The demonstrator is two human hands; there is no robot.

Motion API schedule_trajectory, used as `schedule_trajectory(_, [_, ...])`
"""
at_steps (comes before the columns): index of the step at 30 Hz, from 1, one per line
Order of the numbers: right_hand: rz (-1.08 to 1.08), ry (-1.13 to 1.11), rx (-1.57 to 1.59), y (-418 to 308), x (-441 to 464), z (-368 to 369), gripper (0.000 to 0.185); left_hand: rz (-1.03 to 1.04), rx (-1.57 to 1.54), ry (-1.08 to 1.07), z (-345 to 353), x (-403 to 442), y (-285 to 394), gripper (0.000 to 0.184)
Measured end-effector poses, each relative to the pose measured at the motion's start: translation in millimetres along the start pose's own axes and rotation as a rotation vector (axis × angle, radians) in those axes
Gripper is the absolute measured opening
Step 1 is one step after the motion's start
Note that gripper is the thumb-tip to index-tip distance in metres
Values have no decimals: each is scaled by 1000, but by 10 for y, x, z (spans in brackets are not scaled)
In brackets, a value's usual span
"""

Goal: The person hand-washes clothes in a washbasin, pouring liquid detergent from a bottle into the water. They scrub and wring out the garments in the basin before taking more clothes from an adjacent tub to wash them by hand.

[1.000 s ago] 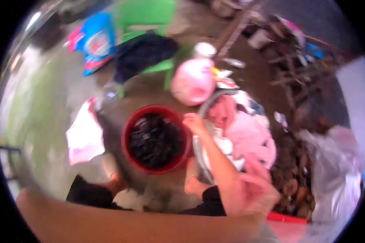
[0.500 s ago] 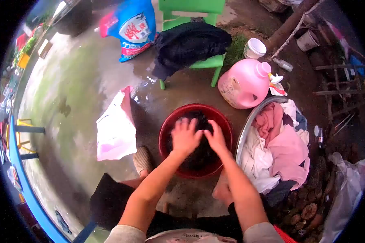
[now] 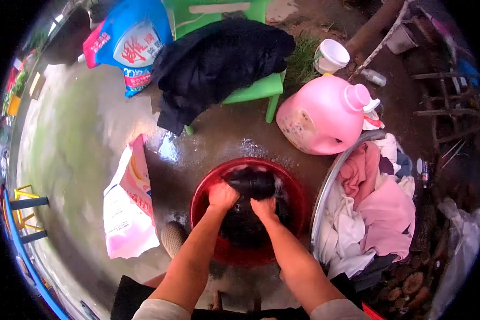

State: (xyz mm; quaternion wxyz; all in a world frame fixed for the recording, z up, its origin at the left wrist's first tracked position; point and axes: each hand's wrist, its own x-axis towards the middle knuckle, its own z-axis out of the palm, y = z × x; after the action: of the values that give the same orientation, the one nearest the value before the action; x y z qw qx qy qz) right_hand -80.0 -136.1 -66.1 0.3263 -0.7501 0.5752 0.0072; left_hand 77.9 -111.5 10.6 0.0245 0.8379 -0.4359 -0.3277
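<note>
A red basin [image 3: 198, 205] stands on the wet ground with dark wet cloth [image 3: 245, 226] inside. Within its left side, my left hand [image 3: 223, 196] is closed on the dark cloth. My right hand [image 3: 264, 207] is also closed on it, a little to the right. A raised fold of the cloth lies just beyond both hands. Right of the basin, a metal tub [image 3: 321, 205] holds pink and white clothes [image 3: 386, 213].
A green chair [image 3: 258, 90] bearing dark clothing [image 3: 224, 58] stands ahead. Nearby are a pink jug [image 3: 322, 114], a white bucket [image 3: 332, 56] and a blue detergent bag [image 3: 136, 42]. A pink and white bag [image 3: 128, 208] lies left, and a clear plastic sheet [image 3: 461, 245] lies right.
Both hands have gone from spread fingers over the basin to closed on the dark cloth. The cloth is now bunched up beyond them. The view has shifted.
</note>
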Motion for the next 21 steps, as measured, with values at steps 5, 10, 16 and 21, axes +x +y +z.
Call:
schedule_trajectory(5, [411, -143, 733, 40, 52, -181, 59, -3, -90, -99, -375, 13, 225, 36])
schedule_trajectory(10, [638, -55, 1575, 242, -569, -634, 56, 688, -64, 161, -160, -1073, 331, 24])
schedule_trajectory(16, [-97, 189, 272, -75, -1128, -328, 73, 358, -379, 632, 81, -1529, 181, 27])
schedule_trajectory(21, [-88, 118, -185, -270, -1383, 17, 43, 18, -172, 359, 618, -1447, -124, 59])
